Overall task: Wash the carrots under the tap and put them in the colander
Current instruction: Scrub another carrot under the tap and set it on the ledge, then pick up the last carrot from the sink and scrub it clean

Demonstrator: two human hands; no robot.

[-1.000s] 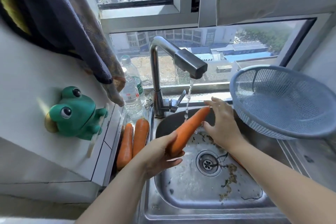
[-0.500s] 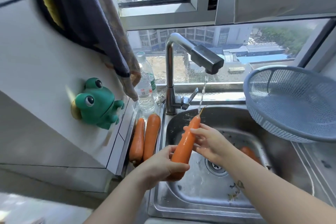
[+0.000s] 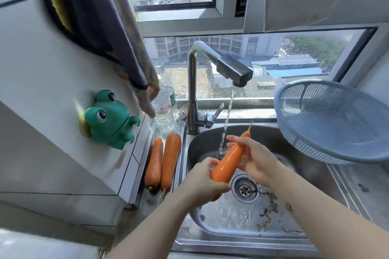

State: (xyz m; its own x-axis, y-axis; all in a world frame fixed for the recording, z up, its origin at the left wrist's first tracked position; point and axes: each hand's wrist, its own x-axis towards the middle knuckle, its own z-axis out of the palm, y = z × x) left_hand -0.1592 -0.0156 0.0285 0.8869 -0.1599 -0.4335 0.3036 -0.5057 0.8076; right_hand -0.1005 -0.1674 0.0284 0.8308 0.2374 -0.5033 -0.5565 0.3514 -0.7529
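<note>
Head view: your left hand (image 3: 202,183) grips the thick lower end of a carrot (image 3: 230,160) at frame centre, above the sink (image 3: 210,231). Your right hand (image 3: 254,160) wraps its fingers round the carrot's upper part, near the thin tip. Water from the tap (image 3: 233,68) falls onto those fingers. Two other carrots (image 3: 163,162) lie side by side on the ledge just left of the sink. The colander (image 3: 328,120) sits at the right of the frame, empty.
</note>
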